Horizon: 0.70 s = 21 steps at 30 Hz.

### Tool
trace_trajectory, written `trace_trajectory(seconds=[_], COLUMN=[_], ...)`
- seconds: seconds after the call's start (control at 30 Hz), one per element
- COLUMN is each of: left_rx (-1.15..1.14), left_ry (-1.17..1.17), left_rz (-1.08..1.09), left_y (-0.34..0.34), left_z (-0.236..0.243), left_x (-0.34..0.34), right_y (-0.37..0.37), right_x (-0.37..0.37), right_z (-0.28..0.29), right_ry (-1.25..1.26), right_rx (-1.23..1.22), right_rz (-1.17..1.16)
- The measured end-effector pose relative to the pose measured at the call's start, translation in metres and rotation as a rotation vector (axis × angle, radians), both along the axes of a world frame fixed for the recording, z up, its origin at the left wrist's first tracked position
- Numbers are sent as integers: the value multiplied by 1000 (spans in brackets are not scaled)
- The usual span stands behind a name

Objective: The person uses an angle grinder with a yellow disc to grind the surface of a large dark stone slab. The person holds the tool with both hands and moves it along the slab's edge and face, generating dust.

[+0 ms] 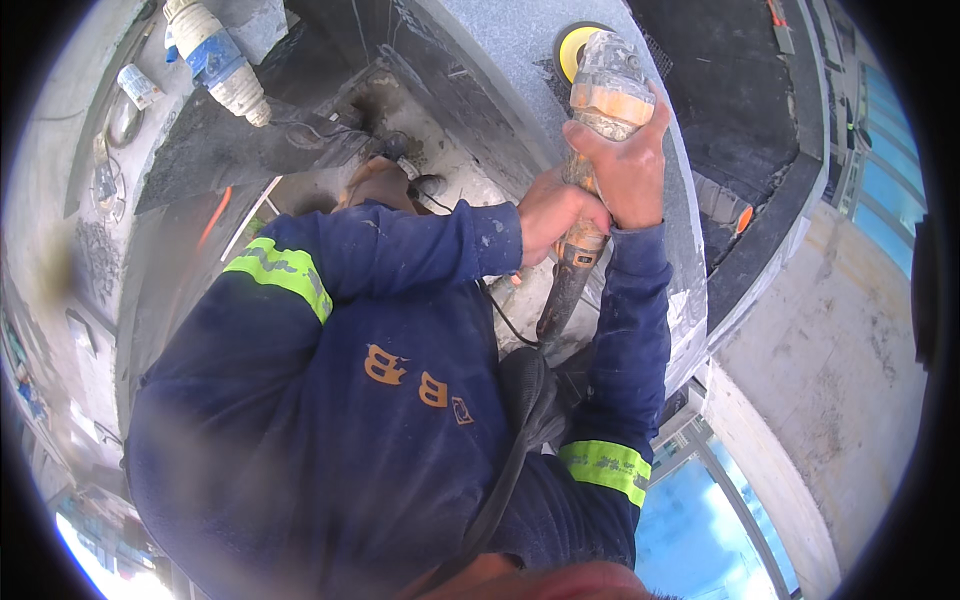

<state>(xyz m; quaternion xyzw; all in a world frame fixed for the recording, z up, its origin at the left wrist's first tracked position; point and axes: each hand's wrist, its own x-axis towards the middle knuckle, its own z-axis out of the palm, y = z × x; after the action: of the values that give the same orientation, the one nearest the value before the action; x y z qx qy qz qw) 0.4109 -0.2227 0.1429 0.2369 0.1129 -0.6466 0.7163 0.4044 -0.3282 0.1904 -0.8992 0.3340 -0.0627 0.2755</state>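
A dusty angle grinder [572, 280] with a dark rear handle lies lengthwise under both my hands. Its yellow, dark-rimmed disc [572, 50] is at the far end, over the light grey stone slab [500, 30]; whether it touches the stone, I cannot tell. My left hand [557, 215] wraps round the middle of the tool's body. Farther up, close to the dusty head, my right hand [630, 165] grips it with the thumb laid across. A black cord [505, 315] runs near the handle's rear end.
Dark panels [725, 60] adjoin the slab on the right, with a small orange item [744, 218] by their edge. At upper left are a dusty white-and-blue cylinder with a ribbed, tapering end [215, 62] and a small can-like container [138, 86]. Below the slab's left side is a rough recess [425, 125].
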Motion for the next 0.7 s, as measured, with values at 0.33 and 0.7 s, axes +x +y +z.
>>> trace_trajectory(seconds=[0.33, 0.7], left_rx=[-19, 35], left_ry=[-11, -33], left_rz=[61, 44], left_y=[4, 7], left_z=[0, -3], left_x=[-5, -11], right_y=[4, 8], right_x=[-4, -6], right_z=[0, -1], right_ry=[-24, -59], right_rx=[56, 95], right_rz=[-13, 20])
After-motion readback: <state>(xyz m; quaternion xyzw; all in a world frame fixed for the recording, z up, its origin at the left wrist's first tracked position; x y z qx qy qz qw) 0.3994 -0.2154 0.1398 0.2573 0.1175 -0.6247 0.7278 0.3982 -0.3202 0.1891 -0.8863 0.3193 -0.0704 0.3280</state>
